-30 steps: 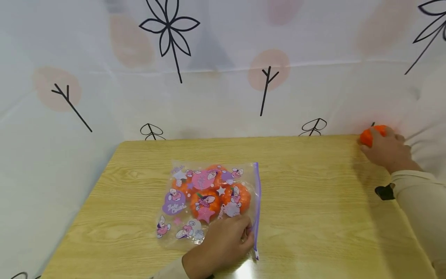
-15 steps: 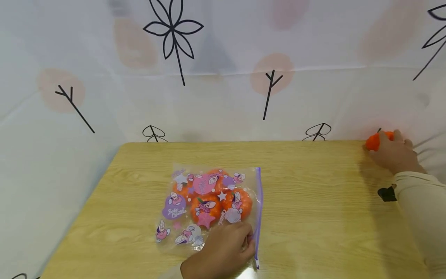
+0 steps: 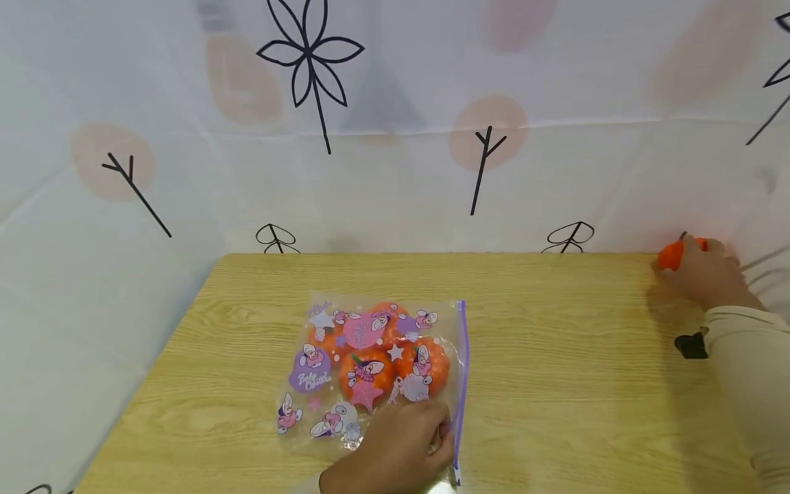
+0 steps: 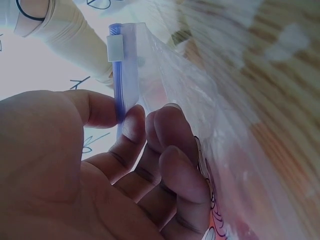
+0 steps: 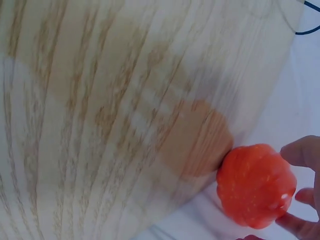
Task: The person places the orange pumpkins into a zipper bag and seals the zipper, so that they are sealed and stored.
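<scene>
A clear zipper bag [image 3: 382, 449] with purple and pink prints lies flat on the table, several orange toy pumpkins [image 3: 426, 363] inside it. My left hand [image 3: 401, 439] pinches its purple zipper edge [image 4: 119, 85] between thumb and forefinger, near the white slider [image 4: 115, 48]. The other left fingers curl against the plastic. At the far right corner of the table, my right hand [image 3: 710, 274] grips another orange toy pumpkin [image 5: 255, 185] with a dark stem. In the right wrist view its fingers reach round one side of that pumpkin, right at the table's edge.
The wooden table [image 3: 555, 384] ends at a white patterned cloth [image 3: 395, 185] hanging behind and along the sides. A small dark object [image 3: 690, 346] shows beside the right sleeve [image 3: 747, 377]. Wood surface lies between bag and right hand.
The head view has shifted slightly, so the scene sits lower and further right. My right hand covers more of the pumpkin in the corner. The left hand keeps its pinch on the bag.
</scene>
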Motion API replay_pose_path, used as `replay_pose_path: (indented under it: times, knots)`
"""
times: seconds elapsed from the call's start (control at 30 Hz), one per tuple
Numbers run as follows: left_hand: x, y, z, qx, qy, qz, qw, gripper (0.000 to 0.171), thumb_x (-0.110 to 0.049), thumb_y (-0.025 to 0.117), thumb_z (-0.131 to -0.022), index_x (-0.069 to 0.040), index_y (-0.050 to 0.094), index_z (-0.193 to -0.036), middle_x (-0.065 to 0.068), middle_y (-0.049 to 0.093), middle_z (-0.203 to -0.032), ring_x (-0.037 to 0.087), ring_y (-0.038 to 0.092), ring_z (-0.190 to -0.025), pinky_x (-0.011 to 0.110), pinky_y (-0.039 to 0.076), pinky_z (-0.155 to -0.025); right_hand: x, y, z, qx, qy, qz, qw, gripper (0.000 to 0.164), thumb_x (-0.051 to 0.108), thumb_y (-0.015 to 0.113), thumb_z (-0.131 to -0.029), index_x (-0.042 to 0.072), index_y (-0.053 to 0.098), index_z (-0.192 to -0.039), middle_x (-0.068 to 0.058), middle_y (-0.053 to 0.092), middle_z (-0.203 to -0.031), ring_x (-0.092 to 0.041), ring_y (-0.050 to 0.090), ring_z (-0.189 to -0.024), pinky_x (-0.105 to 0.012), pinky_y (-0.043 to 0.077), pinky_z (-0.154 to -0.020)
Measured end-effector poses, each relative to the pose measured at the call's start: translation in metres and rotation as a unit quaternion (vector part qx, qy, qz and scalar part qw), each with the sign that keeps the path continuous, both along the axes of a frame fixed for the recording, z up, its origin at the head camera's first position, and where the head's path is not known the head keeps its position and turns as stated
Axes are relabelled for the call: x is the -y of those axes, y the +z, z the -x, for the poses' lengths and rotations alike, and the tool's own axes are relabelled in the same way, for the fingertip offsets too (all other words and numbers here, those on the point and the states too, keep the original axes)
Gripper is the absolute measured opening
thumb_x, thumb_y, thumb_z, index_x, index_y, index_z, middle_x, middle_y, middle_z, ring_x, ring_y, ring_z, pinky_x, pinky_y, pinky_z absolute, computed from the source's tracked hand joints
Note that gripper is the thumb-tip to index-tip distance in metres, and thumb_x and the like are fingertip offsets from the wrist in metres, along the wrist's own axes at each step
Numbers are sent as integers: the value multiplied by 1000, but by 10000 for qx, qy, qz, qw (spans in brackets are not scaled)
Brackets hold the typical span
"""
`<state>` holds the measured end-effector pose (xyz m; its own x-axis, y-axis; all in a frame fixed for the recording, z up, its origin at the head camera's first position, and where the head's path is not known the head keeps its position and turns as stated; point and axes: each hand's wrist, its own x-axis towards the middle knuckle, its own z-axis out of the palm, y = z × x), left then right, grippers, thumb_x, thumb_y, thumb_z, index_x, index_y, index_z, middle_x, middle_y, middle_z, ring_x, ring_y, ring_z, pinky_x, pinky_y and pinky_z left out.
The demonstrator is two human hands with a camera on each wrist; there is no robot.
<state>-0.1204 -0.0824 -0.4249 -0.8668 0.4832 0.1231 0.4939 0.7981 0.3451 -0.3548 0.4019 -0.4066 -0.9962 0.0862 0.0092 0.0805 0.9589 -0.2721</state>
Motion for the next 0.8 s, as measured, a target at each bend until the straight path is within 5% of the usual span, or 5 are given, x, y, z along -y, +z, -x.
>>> replay_pose_path:
  times: [0.2, 0.43, 0.63, 0.8]
  knots:
    - [0, -1, 0, -34, 5, -9, 10000, 14, -31, 65, -87, -26, 57, -76, -20, 41, -64, -3, 36, -56, 18, 27, -54, 0, 2, -2, 3, -83, -80, 9999, 73, 34, 52, -94, -26, 24, -122, -58, 21, -113, -60, 39, -73, -63, 44, -60]
    - [0, -2, 0, -176, 1, -8, 9998, 14, -31, 65, -87, -27, 57, -76, -20, 42, -65, -2, 37, -57, 18, 28, -56, -1, 4, -4, -18, -525, -62, 9986, 78, 37, 55, -95, -29, 23, -121, -57, 22, -116, -65, 36, -83, -66, 41, -67]
    - [0, -2, -1, -200, 43, -1, 9998, 14, -31, 65, -86, -27, 57, -76, -20, 43, -65, -2, 38, -57, 18, 27, -56, -3, 1, -7, -6, -421, -81, 9991, 82, 46, 53, -93, -26, 23, -119, -46, 35, -96, -60, 37, -80, -61, 37, -65]
    - [1, -2, 0, -20, 33, -13, 10000, 14, -31, 64, -88, -27, 57, -76, -20, 42, -66, -2, 38, -57, 19, 28, -56, -4, -1, -5, 132, -606, -206, 9979, 82, 46, 55, -95, -24, 21, -120, -47, 35, -99, -64, 39, -85, -64, 38, -69]
